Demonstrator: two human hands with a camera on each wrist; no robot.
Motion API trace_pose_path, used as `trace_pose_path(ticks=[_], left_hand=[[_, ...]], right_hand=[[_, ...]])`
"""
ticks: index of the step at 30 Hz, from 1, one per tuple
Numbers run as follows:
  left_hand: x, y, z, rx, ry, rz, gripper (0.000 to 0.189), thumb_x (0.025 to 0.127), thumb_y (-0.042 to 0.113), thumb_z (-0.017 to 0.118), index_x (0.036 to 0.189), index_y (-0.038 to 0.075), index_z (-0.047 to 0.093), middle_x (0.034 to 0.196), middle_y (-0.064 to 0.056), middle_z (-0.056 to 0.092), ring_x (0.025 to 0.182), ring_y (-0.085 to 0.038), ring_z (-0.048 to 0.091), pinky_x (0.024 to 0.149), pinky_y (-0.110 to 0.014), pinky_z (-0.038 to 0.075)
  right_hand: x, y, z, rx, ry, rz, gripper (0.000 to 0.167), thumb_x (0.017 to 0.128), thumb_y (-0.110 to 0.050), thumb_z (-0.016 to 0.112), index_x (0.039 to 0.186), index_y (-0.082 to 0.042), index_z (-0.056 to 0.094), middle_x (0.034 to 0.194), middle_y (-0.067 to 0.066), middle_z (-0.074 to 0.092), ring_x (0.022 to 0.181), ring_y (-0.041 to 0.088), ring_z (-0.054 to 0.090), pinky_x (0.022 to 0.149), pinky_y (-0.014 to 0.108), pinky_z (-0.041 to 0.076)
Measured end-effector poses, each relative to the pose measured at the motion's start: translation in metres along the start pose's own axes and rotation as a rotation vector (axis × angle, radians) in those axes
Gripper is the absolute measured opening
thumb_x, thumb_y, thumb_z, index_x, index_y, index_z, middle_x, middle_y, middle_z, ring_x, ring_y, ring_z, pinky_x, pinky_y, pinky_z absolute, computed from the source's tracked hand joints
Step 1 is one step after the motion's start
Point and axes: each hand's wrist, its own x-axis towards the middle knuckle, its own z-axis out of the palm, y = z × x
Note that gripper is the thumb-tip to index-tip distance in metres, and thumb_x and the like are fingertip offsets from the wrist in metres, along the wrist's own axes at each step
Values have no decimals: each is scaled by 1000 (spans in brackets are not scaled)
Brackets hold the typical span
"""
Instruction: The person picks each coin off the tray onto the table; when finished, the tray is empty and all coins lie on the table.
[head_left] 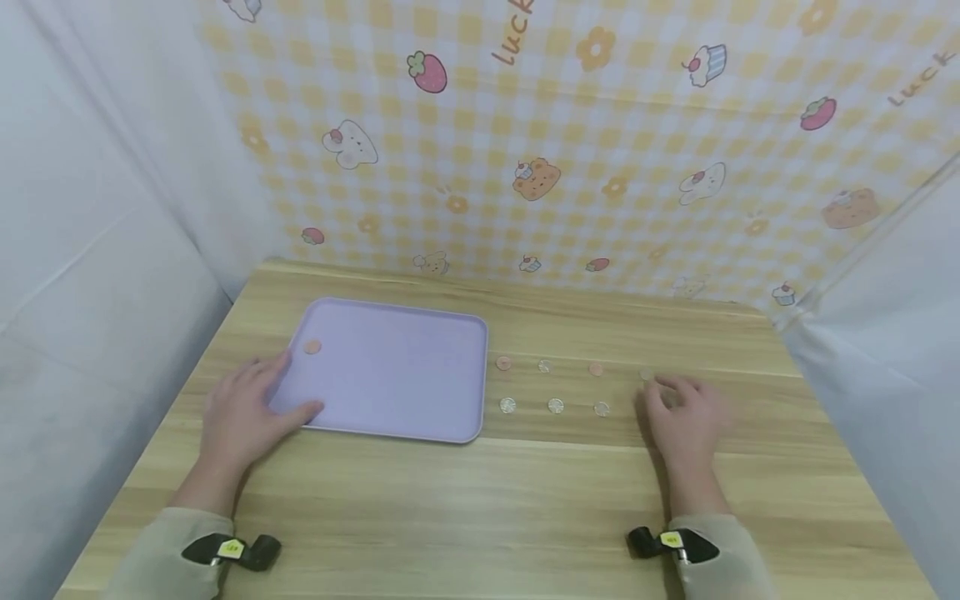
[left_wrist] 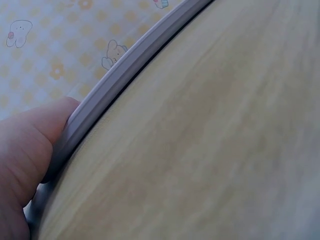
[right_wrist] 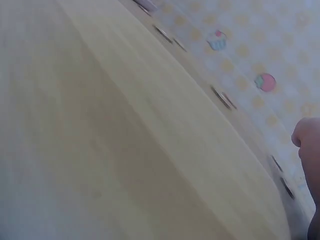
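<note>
A shallow lilac tray [head_left: 397,367] lies on the left part of the wooden table, one copper-coloured coin [head_left: 312,347] inside it. My left hand [head_left: 243,412] grips the tray's near left corner, thumb over the rim [left_wrist: 95,95] and fingers along the left side. To the right of the tray, coins stand in two rows, some copper-coloured [head_left: 596,369] and some silvery [head_left: 556,406]. My right hand [head_left: 686,417] is at the right end of these rows, thumb and forefinger bent close together beside a pale coin [head_left: 647,375]. No coin shows between those fingers.
Behind the table [head_left: 465,517] hangs a yellow checked cloth [head_left: 480,167] with cartoon prints. White sheets drop at the left [head_left: 97,208] and right [head_left: 900,350]. Each wrist carries a small black camera [head_left: 262,552].
</note>
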Motion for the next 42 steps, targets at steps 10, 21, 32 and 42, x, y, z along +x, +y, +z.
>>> trace_pose_path(ticks=[10, 21, 32, 42], left_hand=[[-3, -5, 1, 6, 12, -1, 100, 82, 61, 84, 157, 3, 51, 151, -31, 54, 140, -58, 42, 107, -80, 29], [1, -1, 3, -8, 31, -5, 98, 81, 60, 85, 156, 5, 53, 152, -29, 54, 140, -58, 42, 106, -81, 29], [6, 1, 4, 3, 3, -23, 99, 82, 64, 83, 158, 7, 52, 154, -29, 52, 143, -56, 39, 106, -82, 28], [2, -3, 0, -1, 7, -36, 99, 83, 63, 83, 158, 6, 51, 154, -28, 52, 144, -56, 39, 106, -81, 27]], right_hand=[[-3, -62, 60, 156, 86, -335, 17, 87, -14, 79, 94, 1, 81, 102, 23, 70, 99, 47, 59, 89, 59, 44], [-18, -135, 110, 280, 63, -478, 13, 84, -11, 80, 90, 0, 81, 97, 19, 70, 95, 42, 63, 87, 56, 47], [-34, -187, 142, 360, 34, -452, 12, 83, -14, 81, 90, -5, 82, 99, 13, 71, 94, 37, 63, 86, 51, 48], [-43, -209, 155, 358, 23, -473, 12, 82, -15, 81, 91, -6, 82, 100, 12, 72, 97, 36, 63, 90, 55, 47]])
